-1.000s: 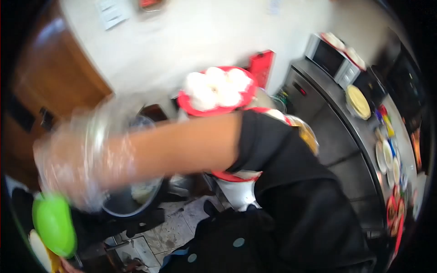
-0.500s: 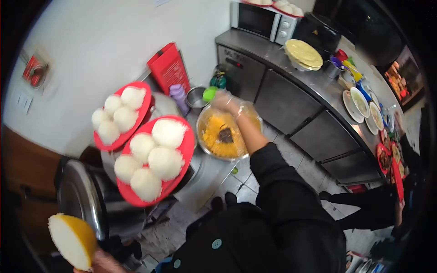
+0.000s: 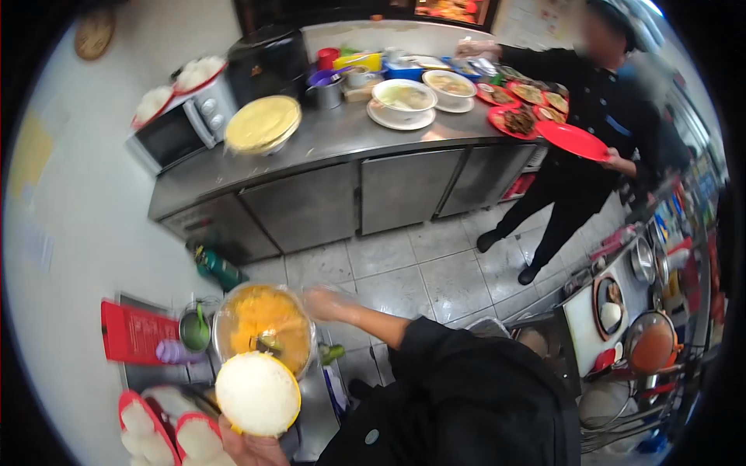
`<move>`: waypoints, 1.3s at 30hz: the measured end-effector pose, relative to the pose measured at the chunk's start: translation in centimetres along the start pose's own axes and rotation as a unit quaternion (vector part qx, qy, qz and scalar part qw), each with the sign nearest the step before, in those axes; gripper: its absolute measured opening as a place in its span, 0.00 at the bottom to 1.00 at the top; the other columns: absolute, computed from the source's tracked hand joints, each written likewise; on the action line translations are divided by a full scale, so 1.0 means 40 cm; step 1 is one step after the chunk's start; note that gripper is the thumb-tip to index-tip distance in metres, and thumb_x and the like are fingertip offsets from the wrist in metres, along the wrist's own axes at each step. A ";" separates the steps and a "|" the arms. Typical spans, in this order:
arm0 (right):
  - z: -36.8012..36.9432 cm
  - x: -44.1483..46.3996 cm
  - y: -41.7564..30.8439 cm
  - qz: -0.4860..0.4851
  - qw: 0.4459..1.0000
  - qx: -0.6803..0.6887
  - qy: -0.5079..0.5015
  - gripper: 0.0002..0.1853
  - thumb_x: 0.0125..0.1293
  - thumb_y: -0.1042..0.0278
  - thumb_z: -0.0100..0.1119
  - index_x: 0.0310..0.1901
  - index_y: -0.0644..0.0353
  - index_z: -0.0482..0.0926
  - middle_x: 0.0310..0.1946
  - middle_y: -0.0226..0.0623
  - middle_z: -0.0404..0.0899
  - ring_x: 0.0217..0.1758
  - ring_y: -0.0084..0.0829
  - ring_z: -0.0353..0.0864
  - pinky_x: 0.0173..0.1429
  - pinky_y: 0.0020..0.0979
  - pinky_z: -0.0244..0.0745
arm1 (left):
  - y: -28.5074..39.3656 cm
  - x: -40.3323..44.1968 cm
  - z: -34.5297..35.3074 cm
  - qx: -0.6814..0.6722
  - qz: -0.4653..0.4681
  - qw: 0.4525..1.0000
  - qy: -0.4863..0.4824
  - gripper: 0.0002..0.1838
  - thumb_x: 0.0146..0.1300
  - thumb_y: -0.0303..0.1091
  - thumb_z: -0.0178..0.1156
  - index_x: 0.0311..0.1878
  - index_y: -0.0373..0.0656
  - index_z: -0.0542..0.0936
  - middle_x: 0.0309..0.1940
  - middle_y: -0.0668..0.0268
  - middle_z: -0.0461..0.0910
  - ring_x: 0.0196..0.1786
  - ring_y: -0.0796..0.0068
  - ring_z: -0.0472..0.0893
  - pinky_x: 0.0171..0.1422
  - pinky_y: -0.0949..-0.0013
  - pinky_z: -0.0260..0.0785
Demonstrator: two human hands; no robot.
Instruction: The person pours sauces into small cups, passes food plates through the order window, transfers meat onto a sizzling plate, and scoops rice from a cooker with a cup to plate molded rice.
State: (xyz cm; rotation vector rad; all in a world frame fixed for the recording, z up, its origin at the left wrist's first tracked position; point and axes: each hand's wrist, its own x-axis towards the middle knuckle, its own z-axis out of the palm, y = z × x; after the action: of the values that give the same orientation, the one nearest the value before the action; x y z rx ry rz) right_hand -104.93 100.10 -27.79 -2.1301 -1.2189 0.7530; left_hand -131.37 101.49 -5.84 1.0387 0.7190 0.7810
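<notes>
My left hand [image 3: 252,444] holds a yellow bowl [image 3: 294,419] packed with white rice [image 3: 256,392], its rice face turned toward me. Just beyond it stands a large metal mixing bowl [image 3: 220,322] of orange-yellow food [image 3: 268,314] with a dark piece in it. My right hand [image 3: 330,303] is beside that bowl's right rim, with clear plastic about the fingers; it is blurred, so its grip is unclear. To the left, a green-handled utensil [image 3: 200,317] rests in a small metal pot [image 3: 193,334]. Red plates [image 3: 167,443] with rice mounds lie at bottom left.
A steel counter [image 3: 326,144] holds a microwave [image 3: 183,128], a yellow-covered bowl [image 3: 264,124], soup bowls [image 3: 404,97] and red plates of food. A co-worker [image 3: 590,116] stands at its right end holding a red plate [image 3: 573,142]. A cooking station [image 3: 583,326] is at right.
The view has swung right, bringing the co-worker into view. My left hand has brought the rice bowl near the mixing bowl. My right hand has left the green-handled utensil in the small pot.
</notes>
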 end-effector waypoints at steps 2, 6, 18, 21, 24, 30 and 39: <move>0.043 -0.140 0.301 0.069 0.989 -0.034 0.125 0.15 0.54 0.62 0.52 0.42 0.59 0.77 0.36 0.50 0.78 0.42 0.48 0.76 0.49 0.42 0.69 | -0.029 0.064 0.094 0.015 -0.086 0.992 -0.093 0.30 0.62 0.45 0.47 0.62 0.37 0.57 0.59 0.51 0.64 0.60 0.52 0.67 0.61 0.46 0.60; 0.009 -0.411 0.721 0.218 0.970 -0.096 0.056 0.18 0.53 0.55 0.48 0.28 0.62 0.79 0.32 0.51 0.77 0.36 0.49 0.76 0.40 0.45 0.71 | -0.185 0.214 0.353 -0.029 -0.087 0.981 -0.173 0.08 0.64 0.35 0.49 0.38 0.39 0.66 0.37 0.59 0.71 0.43 0.60 0.77 0.50 0.56 0.73; -0.235 -0.720 0.920 0.415 0.879 0.013 0.235 0.15 0.55 0.55 0.51 0.33 0.58 0.79 0.31 0.48 0.79 0.35 0.49 0.77 0.40 0.44 0.71 | -0.830 0.583 1.235 0.035 -0.247 0.866 -0.433 0.08 0.62 0.33 0.54 0.34 0.38 0.71 0.33 0.64 0.71 0.38 0.70 0.77 0.51 0.61 0.74; -0.235 -0.729 0.972 0.417 0.881 0.047 0.217 0.15 0.54 0.56 0.52 0.33 0.59 0.78 0.30 0.48 0.78 0.32 0.49 0.77 0.38 0.44 0.72 | -0.976 0.664 1.445 0.005 -0.209 0.881 -0.424 0.07 0.60 0.31 0.55 0.35 0.36 0.73 0.32 0.63 0.73 0.34 0.69 0.78 0.46 0.64 0.75; -0.272 -0.741 0.986 0.457 0.856 0.056 0.235 0.13 0.52 0.65 0.48 0.31 0.62 0.80 0.32 0.52 0.78 0.36 0.48 0.79 0.42 0.43 0.74 | -1.145 0.785 1.616 -0.010 -0.180 0.866 -0.466 0.07 0.58 0.29 0.55 0.37 0.36 0.75 0.31 0.63 0.76 0.31 0.71 0.78 0.41 0.70 0.74; -0.407 -0.805 0.972 0.516 0.788 0.120 0.314 0.11 0.53 0.65 0.50 0.31 0.62 0.78 0.27 0.51 0.77 0.33 0.51 0.76 0.39 0.45 0.71 | -1.290 0.934 1.745 0.224 -0.085 0.872 -0.426 0.22 0.58 0.44 0.59 0.48 0.37 0.71 0.37 0.61 0.76 0.36 0.72 0.76 0.36 0.72 0.71; -0.553 -1.146 0.641 0.610 0.249 0.006 0.752 0.15 0.55 0.78 0.43 0.44 0.63 0.75 0.34 0.47 0.78 0.40 0.42 0.78 0.46 0.35 0.71 | -1.242 -0.014 1.674 0.318 -0.158 0.364 -0.861 0.19 0.58 0.26 0.55 0.53 0.39 0.68 0.45 0.63 0.75 0.43 0.73 0.76 0.47 0.71 0.70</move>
State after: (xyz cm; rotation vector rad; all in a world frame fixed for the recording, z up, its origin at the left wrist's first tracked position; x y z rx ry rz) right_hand -94.40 44.38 -22.14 -1.8706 1.6001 -0.9622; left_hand -66.19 55.05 -29.28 1.6302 -0.8079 -1.2290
